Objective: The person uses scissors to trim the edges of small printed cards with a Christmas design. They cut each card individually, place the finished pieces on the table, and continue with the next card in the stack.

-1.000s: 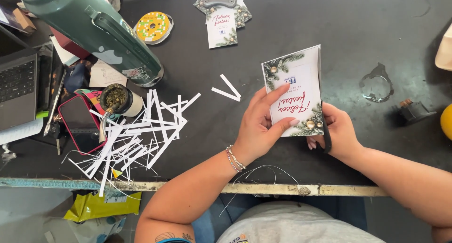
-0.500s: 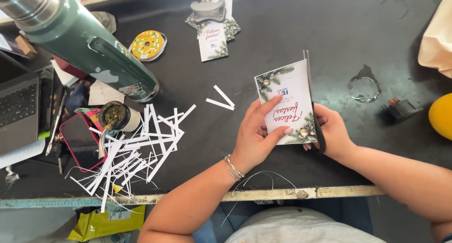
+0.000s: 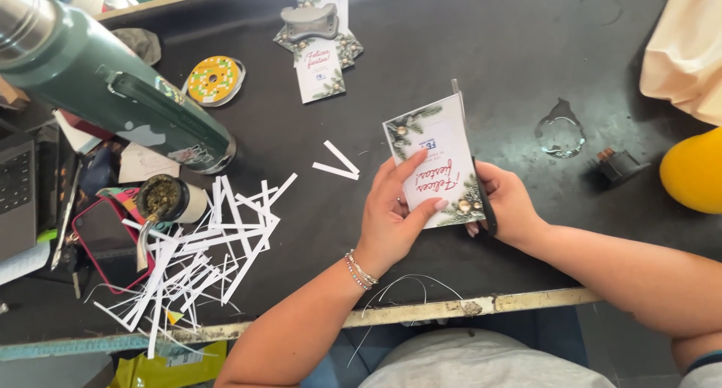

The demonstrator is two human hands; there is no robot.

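Observation:
My left hand grips a white greeting card with pine-branch corners and red script, thumb across its lower front. My right hand sits at the card's right edge, closed on the black handle of a pair of scissors. The thin blade runs up along that edge and its tip shows above the card's top. Both hands hover over the black table, near its front edge.
White paper strips are piled at the left, and two loose strips lie nearer the card. A green thermos, a mate cup, a phone, a tape roll, more cards and a yellow object surround them.
The card and both hands sit a little lower and further left in view, with the same grip. The scissor blade now shows along the card's right edge and above its top.

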